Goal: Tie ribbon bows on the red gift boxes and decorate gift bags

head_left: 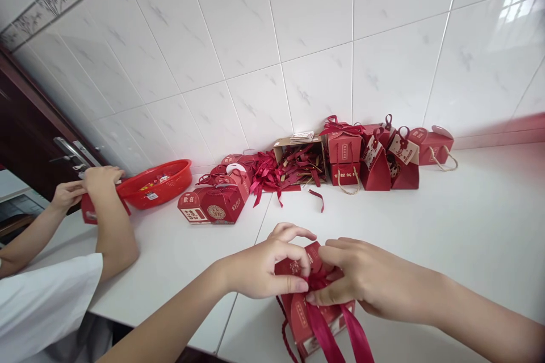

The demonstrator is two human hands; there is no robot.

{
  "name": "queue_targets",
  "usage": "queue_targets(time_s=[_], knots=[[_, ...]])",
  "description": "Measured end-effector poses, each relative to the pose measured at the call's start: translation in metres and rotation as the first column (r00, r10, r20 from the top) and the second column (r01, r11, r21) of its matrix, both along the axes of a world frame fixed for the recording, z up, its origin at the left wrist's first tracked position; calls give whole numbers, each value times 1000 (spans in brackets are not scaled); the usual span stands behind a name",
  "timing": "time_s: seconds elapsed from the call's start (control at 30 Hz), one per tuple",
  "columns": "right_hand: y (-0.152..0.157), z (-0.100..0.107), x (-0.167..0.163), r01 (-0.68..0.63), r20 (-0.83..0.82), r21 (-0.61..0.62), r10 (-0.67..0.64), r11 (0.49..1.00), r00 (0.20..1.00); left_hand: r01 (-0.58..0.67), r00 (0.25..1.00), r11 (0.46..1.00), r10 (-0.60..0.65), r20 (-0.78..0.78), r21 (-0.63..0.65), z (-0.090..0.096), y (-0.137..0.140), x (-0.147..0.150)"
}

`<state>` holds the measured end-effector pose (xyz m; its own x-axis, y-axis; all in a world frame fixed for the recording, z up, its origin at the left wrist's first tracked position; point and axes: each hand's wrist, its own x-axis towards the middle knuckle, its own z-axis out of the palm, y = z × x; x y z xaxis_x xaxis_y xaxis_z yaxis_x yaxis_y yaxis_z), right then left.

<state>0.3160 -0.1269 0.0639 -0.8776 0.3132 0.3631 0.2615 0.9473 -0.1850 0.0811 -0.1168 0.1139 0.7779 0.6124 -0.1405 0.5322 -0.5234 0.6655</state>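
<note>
A red gift box (300, 317) with a twisted cord handle sits on the white counter in front of me. Dark red ribbon (326, 334) is gathered at its top, and two tails hang down over the near side. From the left, my left hand (276, 264) bends thumb and index finger together at the gathered ribbon, its other fingers raised. My right hand (357, 275) pinches the ribbon from the other side, thumb close to the left thumb. My fingers partly hide the knot or loop between them.
Red gift boxes (217, 204) stand at the back left. An open carton (319, 153) of ribbon pieces and more boxes (404, 164) line the wall. At left, another person's hands (100, 178) hold a red box beside a red basin (179, 181).
</note>
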Motion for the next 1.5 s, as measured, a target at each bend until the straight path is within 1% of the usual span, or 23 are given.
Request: queue_targets(time_s=[0.13,0.2,0.3,0.4,0.53,0.6,0.73,0.83,0.93,1.1,1.2,1.3,1.37,1.43,1.5], knots=[[0,1,0,-18,-23,13,19,1000,1000,-20,994,998,25,106,-51,-4,0,-3],[0,2,-1,-17,-24,12,17,1000,1000,-52,994,996,59,96,-74,-4,-1,-4],[-1,3,-2,-2,0,-2,2,1000,1000,-79,993,995,84,79,-66,-4,-2,-4],[-2,4,-1,10,11,-1,-10,1000,1000,-87,986,993,96,137,-75,-6,-2,-3],[-4,5,-2,13,23,-8,-13,1000,1000,-79,974,984,109,197,-157,-10,-1,-4],[-4,6,-2,13,24,-8,-13,1000,1000,-111,971,983,139,196,-148,-11,0,-5],[-2,6,-1,18,26,5,-18,1000,1000,-218,957,972,230,176,-82,-13,2,-5],[-2,6,-1,19,32,-1,-19,1000,999,-242,955,968,250,159,-72,-16,3,-5],[-2,6,-1,21,48,-6,-20,1000,999,-244,954,967,254,159,-79,-19,4,-4],[-2,5,-2,27,51,-5,-27,1000,998,-185,968,976,201,151,-112,-19,4,-5],[-2,5,-1,38,71,-22,-37,999,997,-156,975,979,174,141,-130,-15,3,-7],[-3,5,-1,32,59,-61,-29,998,998,-117,979,977,144,143,-180,-10,2,-8],[-3,6,-1,17,34,-105,-13,994,999,-130,977,973,159,145,-189,-8,1,-7],[-3,6,-1,-1,4,-151,1,989,1000,-172,971,971,196,139,-163,-8,0,-6],[-3,6,-1,-3,-10,-183,1,983,1000,-217,966,971,228,125,-98,-9,-2,-3]])
